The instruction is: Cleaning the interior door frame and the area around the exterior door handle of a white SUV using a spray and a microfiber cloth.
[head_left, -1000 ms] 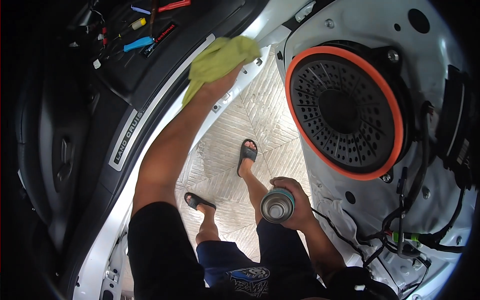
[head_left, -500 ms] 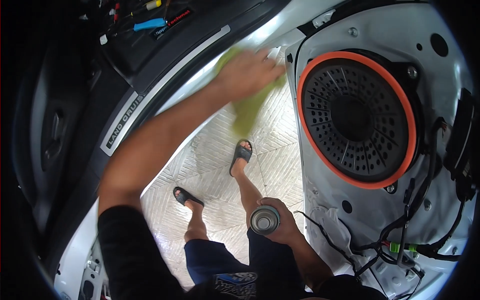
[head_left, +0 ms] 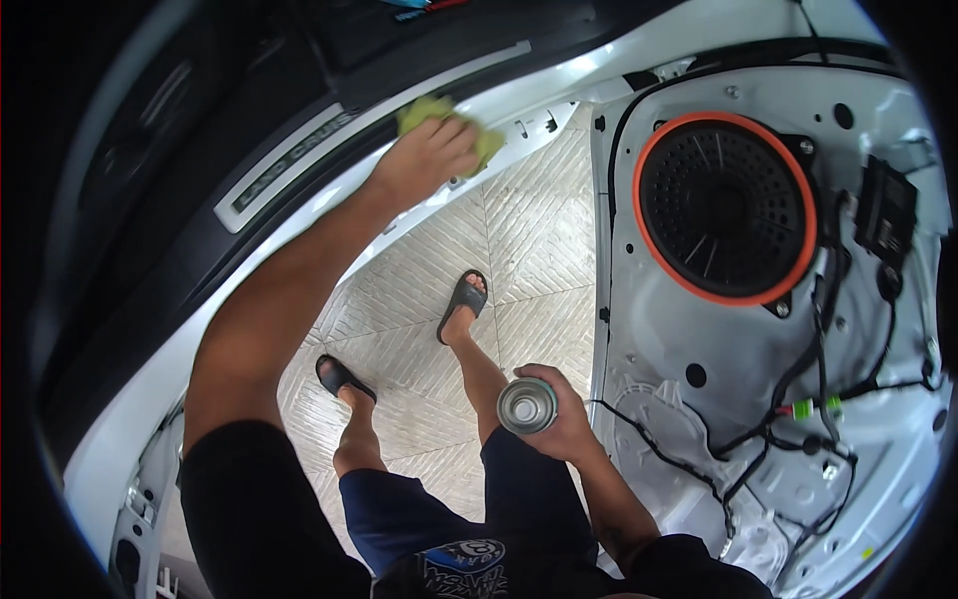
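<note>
A yellow-green cloth (head_left: 486,146) lies bunched under my left hand (head_left: 427,158), whose fingers curl over it. The cloth is against the white painted door sill (head_left: 349,205) of a vehicle. Low in the middle, my right hand (head_left: 566,411) wraps round a metal spray can (head_left: 527,405); its round silver end faces up toward me. The can's side is mostly hidden by the hand and the viewing angle.
To the right stands an opened door panel (head_left: 659,339) with an orange-rimmed speaker (head_left: 725,208), black wiring (head_left: 788,399) and a green connector (head_left: 803,408). A lettered sill plate (head_left: 294,165) borders the dark cabin at left. My sandalled feet (head_left: 464,299) stand on patterned tiles (head_left: 539,260).
My left hand has moved left with the cloth, which hung loose before and now is bunched against the sill. The view has shifted; my right hand still holds the can.
</note>
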{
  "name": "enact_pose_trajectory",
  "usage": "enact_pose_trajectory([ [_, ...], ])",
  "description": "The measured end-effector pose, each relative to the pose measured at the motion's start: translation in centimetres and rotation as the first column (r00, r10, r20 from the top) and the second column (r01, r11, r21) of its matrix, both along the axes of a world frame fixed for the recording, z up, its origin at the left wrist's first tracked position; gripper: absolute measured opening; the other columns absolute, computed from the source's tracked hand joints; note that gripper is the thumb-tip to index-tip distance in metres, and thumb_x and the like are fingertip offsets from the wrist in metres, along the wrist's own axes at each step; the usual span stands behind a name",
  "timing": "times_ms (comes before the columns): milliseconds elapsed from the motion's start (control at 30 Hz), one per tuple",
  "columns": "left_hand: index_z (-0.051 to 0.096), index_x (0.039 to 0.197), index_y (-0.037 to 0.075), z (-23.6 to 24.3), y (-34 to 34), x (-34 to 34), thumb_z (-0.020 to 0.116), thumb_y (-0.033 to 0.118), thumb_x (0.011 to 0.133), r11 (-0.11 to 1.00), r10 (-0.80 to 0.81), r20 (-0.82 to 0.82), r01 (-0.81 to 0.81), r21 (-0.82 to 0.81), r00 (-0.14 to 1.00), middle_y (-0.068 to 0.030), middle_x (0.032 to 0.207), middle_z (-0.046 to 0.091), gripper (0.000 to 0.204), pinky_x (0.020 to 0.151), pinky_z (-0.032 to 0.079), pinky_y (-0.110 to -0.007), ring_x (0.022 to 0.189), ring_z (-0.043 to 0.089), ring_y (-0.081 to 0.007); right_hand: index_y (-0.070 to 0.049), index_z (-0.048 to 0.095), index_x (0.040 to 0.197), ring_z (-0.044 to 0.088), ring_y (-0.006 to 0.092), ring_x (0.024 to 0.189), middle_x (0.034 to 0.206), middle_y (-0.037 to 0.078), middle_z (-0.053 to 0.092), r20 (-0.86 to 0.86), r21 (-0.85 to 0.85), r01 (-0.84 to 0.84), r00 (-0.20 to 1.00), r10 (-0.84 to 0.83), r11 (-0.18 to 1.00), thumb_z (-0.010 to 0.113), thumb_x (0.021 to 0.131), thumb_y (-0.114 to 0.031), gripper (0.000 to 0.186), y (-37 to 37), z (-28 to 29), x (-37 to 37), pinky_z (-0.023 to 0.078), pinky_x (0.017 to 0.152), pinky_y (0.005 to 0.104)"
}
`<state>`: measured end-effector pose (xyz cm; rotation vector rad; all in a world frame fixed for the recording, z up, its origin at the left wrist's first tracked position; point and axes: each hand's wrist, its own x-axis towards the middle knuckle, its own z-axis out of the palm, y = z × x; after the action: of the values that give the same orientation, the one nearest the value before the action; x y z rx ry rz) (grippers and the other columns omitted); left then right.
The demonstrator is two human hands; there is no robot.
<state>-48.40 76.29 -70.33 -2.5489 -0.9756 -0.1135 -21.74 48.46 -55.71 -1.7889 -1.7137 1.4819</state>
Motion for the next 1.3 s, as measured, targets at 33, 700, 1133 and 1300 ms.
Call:
enact_pose_trajectory([
  [33, 0.057, 0.128, 0.018, 0.0, -2.6, -2.3, 0.061, 0.026, 0.090, 0.994, 0.058, -0.013, -0.059, -0.093, 0.998, -0.0066, 0.140, 0.052, 0.039, 0.104, 0.039, -0.037, 0.128, 0.049, -0.0232, -0.007, 0.056, 0.133, 0.062, 0.0312, 0.119, 0.126, 0.014, 0.064, -0.013, 0.003, -0.023, 1.000, 0.023, 1.000, 0.090, 0.068, -0.010, 0.074, -0.7, 0.6, -0.9, 0.049, 0.103, 0.0402],
  [700, 0.063, 0.130, 0.004, 13.4, -62.1, -26.3, 0.081, 0.046, 0.076, -0.095, 0.931, -0.237, -0.444, -0.891, 0.277, -0.0246, 0.123, 0.068, 0.070, 0.099, 0.053, -0.049, 0.117, 0.064, -0.0419, -0.009, 0.056, 0.133, 0.060, 0.0382, 0.121, 0.127, 0.016, 0.063, -0.143, 0.407, -0.158, 0.962, 0.233, 0.900, 0.084, 0.066, -0.015, 0.073, -21.9, 24.1, -14.7, 0.047, 0.104, 0.0451],
  [1133, 0.064, 0.110, 0.000, 35.8, -83.1, -18.5, 0.075, 0.021, 0.091, 0.319, 0.931, 0.348, -0.214, -0.923, -0.112, -0.0216, 0.096, 0.068, 0.030, 0.072, 0.053, -0.041, 0.090, 0.068, -0.0327, -0.008, 0.052, 0.139, 0.054, 0.0348, 0.130, 0.137, 0.014, 0.056, -0.361, 0.544, -0.346, 0.726, 0.585, 0.764, 0.087, 0.067, -0.013, 0.080, -37.6, 28.0, -21.9, 0.043, 0.111, 0.0432],
  [1300, 0.059, 0.128, 0.002, 41.2, -84.7, -16.4, 0.087, 0.012, 0.075, 0.669, 0.739, 0.673, -0.093, -0.737, -0.015, -0.0181, 0.115, 0.067, 0.061, 0.081, 0.055, -0.040, 0.100, 0.070, -0.0295, -0.006, 0.047, 0.143, 0.044, 0.0350, 0.142, 0.152, 0.016, 0.041, -0.403, 0.589, -0.385, 0.623, 0.671, 0.711, 0.089, 0.071, -0.014, 0.084, -42.7, 29.8, -25.5, 0.040, 0.115, 0.0433],
])
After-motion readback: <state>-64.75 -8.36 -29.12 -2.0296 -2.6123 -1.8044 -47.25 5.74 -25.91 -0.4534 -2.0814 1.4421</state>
